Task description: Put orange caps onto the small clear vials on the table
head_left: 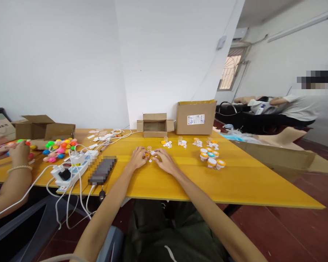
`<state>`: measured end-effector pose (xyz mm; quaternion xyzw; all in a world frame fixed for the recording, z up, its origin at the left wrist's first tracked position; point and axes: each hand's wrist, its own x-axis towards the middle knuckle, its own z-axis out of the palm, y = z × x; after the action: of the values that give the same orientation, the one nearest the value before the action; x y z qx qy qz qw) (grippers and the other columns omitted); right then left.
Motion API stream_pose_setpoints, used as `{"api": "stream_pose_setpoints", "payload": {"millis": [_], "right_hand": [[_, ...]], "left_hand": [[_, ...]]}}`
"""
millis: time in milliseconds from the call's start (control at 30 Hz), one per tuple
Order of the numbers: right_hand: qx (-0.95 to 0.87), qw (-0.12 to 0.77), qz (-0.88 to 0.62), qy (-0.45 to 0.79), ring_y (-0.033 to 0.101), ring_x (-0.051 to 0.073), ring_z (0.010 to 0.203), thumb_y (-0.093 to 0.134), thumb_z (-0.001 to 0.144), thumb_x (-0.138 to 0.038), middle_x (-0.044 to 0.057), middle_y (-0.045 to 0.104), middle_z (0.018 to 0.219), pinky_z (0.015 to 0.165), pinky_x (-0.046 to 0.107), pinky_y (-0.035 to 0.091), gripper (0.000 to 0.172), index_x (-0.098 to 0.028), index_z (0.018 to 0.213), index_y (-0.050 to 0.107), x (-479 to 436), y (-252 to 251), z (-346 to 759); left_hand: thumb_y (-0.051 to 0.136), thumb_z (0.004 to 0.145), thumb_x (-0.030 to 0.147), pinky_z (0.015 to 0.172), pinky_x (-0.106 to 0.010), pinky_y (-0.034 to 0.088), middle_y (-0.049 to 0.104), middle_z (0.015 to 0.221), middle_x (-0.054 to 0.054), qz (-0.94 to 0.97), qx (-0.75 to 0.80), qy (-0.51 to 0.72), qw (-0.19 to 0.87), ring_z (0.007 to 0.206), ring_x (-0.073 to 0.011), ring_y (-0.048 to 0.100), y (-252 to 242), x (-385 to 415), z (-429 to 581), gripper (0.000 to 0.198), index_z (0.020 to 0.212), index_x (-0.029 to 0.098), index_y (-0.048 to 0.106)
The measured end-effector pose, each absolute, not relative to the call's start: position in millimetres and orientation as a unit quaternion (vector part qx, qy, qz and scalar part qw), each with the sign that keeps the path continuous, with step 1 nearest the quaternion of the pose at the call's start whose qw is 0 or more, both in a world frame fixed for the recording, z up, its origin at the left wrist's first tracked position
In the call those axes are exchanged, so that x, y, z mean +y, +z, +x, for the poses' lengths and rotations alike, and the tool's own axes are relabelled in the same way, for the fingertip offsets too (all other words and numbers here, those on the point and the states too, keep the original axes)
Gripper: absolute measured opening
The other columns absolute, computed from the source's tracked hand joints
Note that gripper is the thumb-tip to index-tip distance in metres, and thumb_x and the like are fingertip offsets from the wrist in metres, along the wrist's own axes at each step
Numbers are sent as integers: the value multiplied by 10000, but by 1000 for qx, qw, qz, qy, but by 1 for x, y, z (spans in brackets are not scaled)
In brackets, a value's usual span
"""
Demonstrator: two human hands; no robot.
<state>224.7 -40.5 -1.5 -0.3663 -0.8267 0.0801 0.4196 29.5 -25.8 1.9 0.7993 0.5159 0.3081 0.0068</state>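
My left hand [139,158] rests on the table with bent fingers closed at a small orange ring-like lid [147,155]. Opposite it, my right hand [165,161] lies with its thumb and fingers apart, the fingertips beside a small white piece [152,153]. Between and just beyond the hands stands a small clear cup [149,148]. Another tiny white piece [150,161] lies on the tabletop nearer to me. Fine detail at the fingertips is too small to make out.
Right of my hands is a cluster of lidded cups [211,155]; behind run several piles of white pieces [168,144]. An open small carton [155,135] and a larger box [194,125] stand at the wall. Leftward are a phone [102,170], power strip [83,165], colourful balls [60,147] and a co-worker's arm [19,174].
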Motion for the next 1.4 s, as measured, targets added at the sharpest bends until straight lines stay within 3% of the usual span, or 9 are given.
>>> {"api": "stream_pose_setpoints", "payload": {"millis": [300,567,933,1133,1267,1400], "right_hand": [[-849,391,-348,71,567,218,1078,661,837,-236,69,601,1158,950,395,468,63,-239,900,664,-44,-4,218],[-824,377,-421,42,570,204,985,502,914,-174,69,640,1065,907,355,467,190,-233,974,672,-36,-3,224],[-843,237,-482,18,516,212,1157,410,957,-186,28,605,1345,922,377,443,349,-300,1226,601,-43,8,212],[-840,300,-450,52,522,221,1191,473,927,-181,54,608,1340,942,396,446,354,-288,1237,605,-36,1,213],[-844,368,-386,48,544,218,1149,517,897,-160,67,647,1241,962,407,446,304,-267,1152,645,-38,-1,215],[-857,375,-351,45,552,220,1112,571,875,-159,70,643,1196,977,419,443,199,-251,1016,677,-42,0,213]], "left_hand": [[646,820,289,1010,-428,419,609,1198,-64,800,524,292,30,1173,-268,515,5,-25,29,173,978,255,708],[641,832,311,1008,-415,419,621,1191,-72,796,525,297,48,1170,-265,527,7,-25,30,152,957,249,702],[624,852,357,995,-388,438,683,1086,-55,788,505,341,90,1074,-231,585,-3,-4,20,181,963,243,713],[608,847,317,943,-385,474,712,1022,-58,784,492,360,113,996,-225,622,-4,1,16,190,985,229,706],[614,841,319,950,-394,471,718,1032,-63,780,488,371,122,1006,-230,624,-3,2,15,180,965,230,710],[616,839,340,962,-393,469,725,1019,-62,769,485,392,142,1001,-223,630,-3,3,15,182,942,225,712]]}}
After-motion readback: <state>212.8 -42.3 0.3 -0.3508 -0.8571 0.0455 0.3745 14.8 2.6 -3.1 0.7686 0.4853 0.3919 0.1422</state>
